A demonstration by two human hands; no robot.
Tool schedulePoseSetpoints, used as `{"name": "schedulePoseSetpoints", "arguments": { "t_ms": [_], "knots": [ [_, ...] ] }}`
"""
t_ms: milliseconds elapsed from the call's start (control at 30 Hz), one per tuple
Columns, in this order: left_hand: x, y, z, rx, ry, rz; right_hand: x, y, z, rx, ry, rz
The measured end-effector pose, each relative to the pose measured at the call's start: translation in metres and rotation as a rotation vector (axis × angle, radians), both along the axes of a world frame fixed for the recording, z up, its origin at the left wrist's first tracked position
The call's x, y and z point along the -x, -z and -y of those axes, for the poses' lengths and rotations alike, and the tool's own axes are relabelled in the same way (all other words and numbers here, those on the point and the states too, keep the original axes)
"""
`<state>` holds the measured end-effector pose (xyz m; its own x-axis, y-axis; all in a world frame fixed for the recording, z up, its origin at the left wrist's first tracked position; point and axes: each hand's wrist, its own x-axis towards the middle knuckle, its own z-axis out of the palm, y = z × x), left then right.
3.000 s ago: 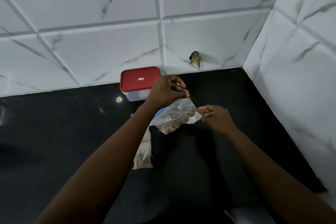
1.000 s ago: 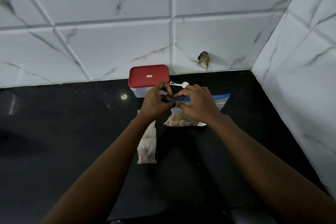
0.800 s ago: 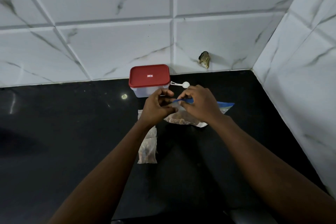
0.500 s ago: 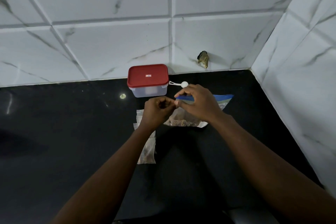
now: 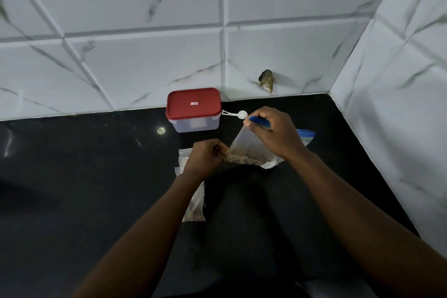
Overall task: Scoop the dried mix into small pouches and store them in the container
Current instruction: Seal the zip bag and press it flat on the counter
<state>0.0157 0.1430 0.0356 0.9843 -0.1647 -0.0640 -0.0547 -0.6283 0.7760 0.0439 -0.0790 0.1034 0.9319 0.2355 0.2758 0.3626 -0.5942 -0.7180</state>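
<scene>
A clear zip bag (image 5: 246,149) with a blue strip along its top holds brown dried mix low down. My right hand (image 5: 273,133) pinches the blue strip and holds the bag up off the black counter. My left hand (image 5: 205,157) grips the bag's lower left corner. Several small clear pouches (image 5: 193,203) with brown mix lie under my left wrist, partly hidden. A clear container with a red lid (image 5: 193,109), shut, stands by the back wall. A white scoop (image 5: 235,113) lies just to its right.
The black counter (image 5: 84,176) ends at white marble-tiled walls behind and on the right, forming a corner at the far right. A small brown object (image 5: 266,81) sticks to the back wall above the counter.
Both hands were pinching along the bag's blue strip. My left hand has let go of the strip and dropped to the bag's lower corner, while my right hand has lifted the top edge.
</scene>
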Motion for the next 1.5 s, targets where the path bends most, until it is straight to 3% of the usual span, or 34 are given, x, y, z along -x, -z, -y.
{"name": "schedulePoseSetpoints", "arguments": {
  "t_ms": [167,400,500,700,900,1067,1333,1500],
  "knots": [
    [-0.005,0.004,0.001,-0.047,0.046,-0.017,0.0,-0.001,0.006,-0.089,0.029,-0.042],
    [-0.013,0.003,0.004,-0.122,0.085,-0.142,0.003,0.006,0.011,-0.066,0.06,-0.06],
    [-0.013,0.001,0.009,-0.101,0.116,-0.09,0.003,0.004,0.004,-0.005,-0.012,-0.05],
    [-0.007,-0.017,0.018,0.11,0.014,0.227,0.008,0.007,0.009,0.112,-0.111,-0.095],
    [-0.008,-0.037,0.004,0.117,0.031,0.25,0.007,0.013,0.055,0.368,-0.025,-0.134],
    [-0.023,-0.042,-0.002,0.055,0.108,0.252,-0.005,0.004,0.066,0.36,-0.035,-0.212],
    [-0.054,-0.058,-0.002,-0.022,0.166,0.348,-0.033,-0.016,0.063,0.431,0.027,0.003],
    [-0.057,-0.061,0.005,-0.039,0.15,0.398,-0.036,-0.019,0.066,0.377,0.029,0.032]
  ]
}}
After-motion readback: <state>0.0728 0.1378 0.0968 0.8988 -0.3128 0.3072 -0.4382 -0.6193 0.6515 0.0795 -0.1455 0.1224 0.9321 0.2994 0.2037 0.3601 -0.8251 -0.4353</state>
